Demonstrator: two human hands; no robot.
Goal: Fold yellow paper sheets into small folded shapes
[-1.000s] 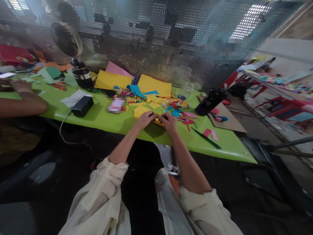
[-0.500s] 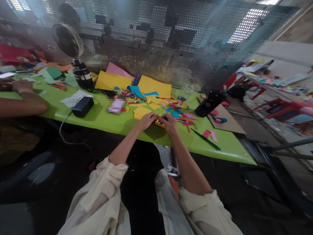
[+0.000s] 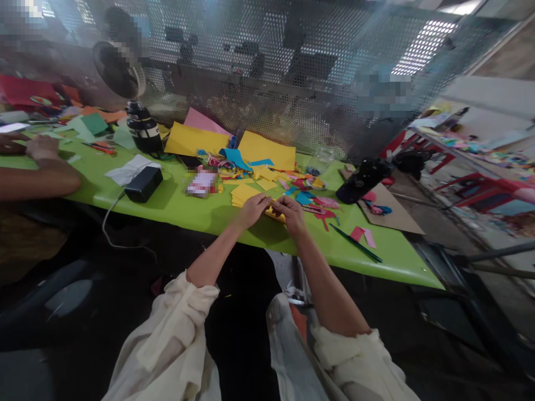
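My left hand (image 3: 254, 209) and my right hand (image 3: 290, 213) meet fingertip to fingertip above the front of the green-covered table (image 3: 196, 214). Both are closed in a pinch on a small piece of yellow paper (image 3: 275, 211), mostly covered by the fingers. Just behind my left hand lies a stack of yellow paper pieces (image 3: 242, 192), fanned a little. Right of my right hand are a pink-handled tool (image 3: 314, 210), perhaps scissors, and red paper scraps (image 3: 328, 217). A dark green pen-like stick (image 3: 355, 243) lies farther right.
Yellow sheets (image 3: 267, 150) lean at the back among scraps. A dark bottle (image 3: 143, 129) and black power adapter (image 3: 144, 184) stand left, another dark bottle (image 3: 363, 179) right, near a glass jar (image 3: 321, 160). Another person's arm (image 3: 42, 172) rests at the far left.
The view has shifted slightly. Both hands stay together on the yellow paper, the right hand's fingers turned a little; nothing has been let go.
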